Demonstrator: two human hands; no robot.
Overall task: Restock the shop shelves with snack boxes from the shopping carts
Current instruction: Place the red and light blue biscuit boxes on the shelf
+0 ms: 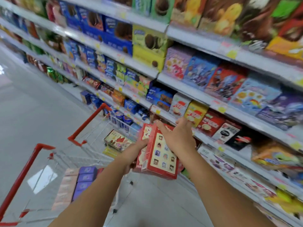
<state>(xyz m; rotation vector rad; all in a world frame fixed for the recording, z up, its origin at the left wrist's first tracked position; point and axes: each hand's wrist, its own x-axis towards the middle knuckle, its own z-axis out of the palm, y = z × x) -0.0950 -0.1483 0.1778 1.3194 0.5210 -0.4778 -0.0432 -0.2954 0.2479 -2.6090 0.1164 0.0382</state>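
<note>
At the far left stands the near cart [24, 174], and in it, below and left of the left fingers, a stack of purple boxes [86, 179] and pink boxes [66, 189] waits. Past it, beyond the left fingertips, the second cart [91, 118] holds more boxes [117, 141] at its bottom.

The left hand [131, 153] grips the left edge of the red boxes [157, 154]; its fingers are clenched around them, thumb on the front. There seem to be two boxes held together — one behind the other. The right hand [176, 136] lies on the front box's upper right corner, fingers spread and pressing flat, not curled.

Right of the right fingers are the shelves [205, 97], already quite full. Just beyond the fingertips a dark gap shows on the lower shelf, beside a yellow box [196, 113].

I judge the task is in the middle: these boxes are lifted but not yet placed, and both carts are far from empty.
</note>
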